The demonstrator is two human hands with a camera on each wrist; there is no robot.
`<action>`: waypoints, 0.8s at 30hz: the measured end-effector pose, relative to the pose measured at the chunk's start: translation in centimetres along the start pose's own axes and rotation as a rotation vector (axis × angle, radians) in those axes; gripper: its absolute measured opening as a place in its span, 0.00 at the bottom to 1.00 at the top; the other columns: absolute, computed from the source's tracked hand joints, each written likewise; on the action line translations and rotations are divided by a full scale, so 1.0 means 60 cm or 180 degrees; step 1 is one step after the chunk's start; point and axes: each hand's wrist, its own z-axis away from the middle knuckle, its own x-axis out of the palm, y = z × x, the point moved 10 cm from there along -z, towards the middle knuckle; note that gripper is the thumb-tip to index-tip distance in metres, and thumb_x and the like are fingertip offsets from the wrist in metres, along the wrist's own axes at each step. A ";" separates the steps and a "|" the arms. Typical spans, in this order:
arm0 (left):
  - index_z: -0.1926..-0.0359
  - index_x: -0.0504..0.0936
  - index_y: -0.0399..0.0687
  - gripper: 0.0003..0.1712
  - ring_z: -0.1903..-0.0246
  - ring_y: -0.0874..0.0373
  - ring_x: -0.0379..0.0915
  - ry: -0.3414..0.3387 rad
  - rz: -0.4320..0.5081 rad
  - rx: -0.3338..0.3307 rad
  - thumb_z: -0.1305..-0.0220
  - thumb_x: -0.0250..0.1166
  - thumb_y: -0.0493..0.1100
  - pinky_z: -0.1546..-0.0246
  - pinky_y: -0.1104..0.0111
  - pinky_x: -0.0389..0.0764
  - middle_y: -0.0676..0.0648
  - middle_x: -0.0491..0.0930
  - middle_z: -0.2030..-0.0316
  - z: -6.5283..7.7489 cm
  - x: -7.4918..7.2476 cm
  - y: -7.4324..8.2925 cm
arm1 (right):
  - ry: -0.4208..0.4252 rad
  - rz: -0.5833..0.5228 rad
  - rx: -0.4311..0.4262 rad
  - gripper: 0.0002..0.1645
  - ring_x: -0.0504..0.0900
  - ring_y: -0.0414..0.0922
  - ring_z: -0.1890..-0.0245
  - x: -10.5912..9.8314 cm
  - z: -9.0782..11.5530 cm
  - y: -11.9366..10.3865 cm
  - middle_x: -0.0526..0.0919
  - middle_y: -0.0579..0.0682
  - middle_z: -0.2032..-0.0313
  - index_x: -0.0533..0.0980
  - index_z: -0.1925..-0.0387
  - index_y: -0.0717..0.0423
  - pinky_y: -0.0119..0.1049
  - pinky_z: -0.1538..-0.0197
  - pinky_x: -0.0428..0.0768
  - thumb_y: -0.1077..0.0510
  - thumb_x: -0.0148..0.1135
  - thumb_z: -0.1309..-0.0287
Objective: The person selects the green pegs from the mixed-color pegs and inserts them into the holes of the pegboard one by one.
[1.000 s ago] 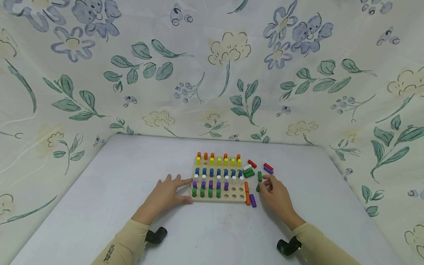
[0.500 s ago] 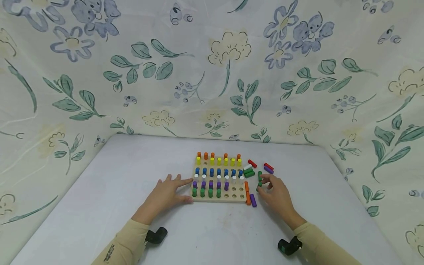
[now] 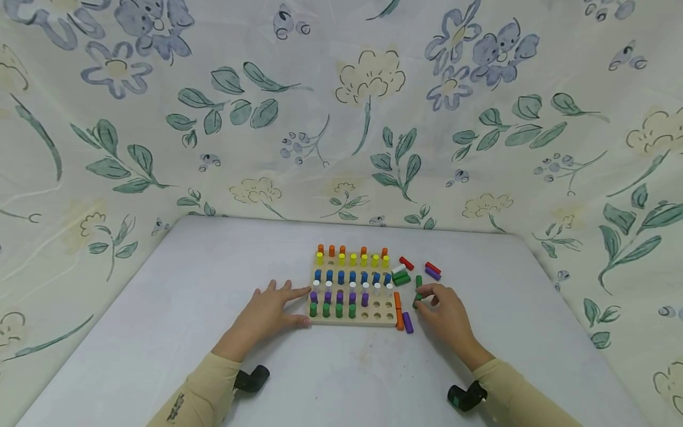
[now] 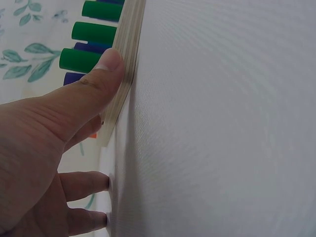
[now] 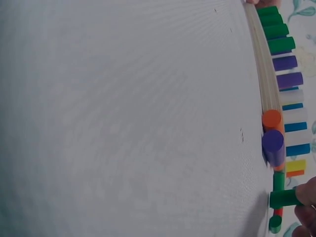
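A wooden pegboard (image 3: pixel 352 324) stands mid-table with rows of orange, yellow, blue, white, purple and green pegs. My left hand (image 3: pixel 269 309) lies at its left side. There the straight index finger and thumb touch the board's edge; in the left wrist view the thumb (image 4: pixel 94 79) rests against the wood by a green peg. Right of the board, my right hand (image 3: pixel 445 308) pinches a green peg (image 5: pixel 284 198) between thumb and fingers, roughly upright at the tabletop. Another green peg (image 3: pixel 418 281) lies just beyond those fingertips. Several holes (image 3: pixel 377 316) at the green row's right end hold no pegs.
Loose pegs lie along the board's right side: two orange pegs (image 3: pixel 398 311), a purple peg (image 3: pixel 408 323), green pegs (image 3: pixel 401 279), a white peg (image 3: pixel 398 269) and a red peg (image 3: pixel 407 263). Farther right are another red peg (image 3: pixel 433 268) and purple peg (image 3: pixel 433 274).
My right thumb and fingers have shifted slightly around the green peg, and its tilt has changed a little. The left hand and the board have stayed put.
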 end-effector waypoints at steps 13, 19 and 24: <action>0.36 0.69 0.65 0.44 0.34 0.30 0.45 -0.0013 -0.0021 -0.0034 0.57 0.67 0.69 0.39 0.35 0.45 0.36 0.61 0.35 -0.001 0.000 -0.001 | 0.0053 -0.0017 -0.0193 0.13 0.70 0.41 0.65 -0.002 0.001 -0.016 0.80 0.42 0.63 0.78 0.57 0.48 0.35 0.64 0.69 0.56 0.65 0.46; 0.36 0.69 0.65 0.44 0.34 0.30 0.45 -0.0010 -0.0006 -0.0035 0.57 0.67 0.69 0.39 0.36 0.45 0.36 0.61 0.35 0.000 0.000 -0.001 | 0.0021 -0.0042 -0.0243 0.13 0.70 0.40 0.66 0.001 0.003 -0.025 0.80 0.41 0.63 0.78 0.57 0.47 0.35 0.64 0.69 0.55 0.64 0.45; 0.36 0.69 0.65 0.44 0.34 0.30 0.45 -0.0009 -0.0006 -0.0033 0.57 0.67 0.69 0.39 0.35 0.45 0.36 0.61 0.35 0.000 0.000 -0.001 | 0.0024 -0.0054 -0.0328 0.13 0.70 0.40 0.66 0.002 0.004 -0.034 0.80 0.40 0.64 0.78 0.57 0.46 0.35 0.63 0.70 0.55 0.64 0.46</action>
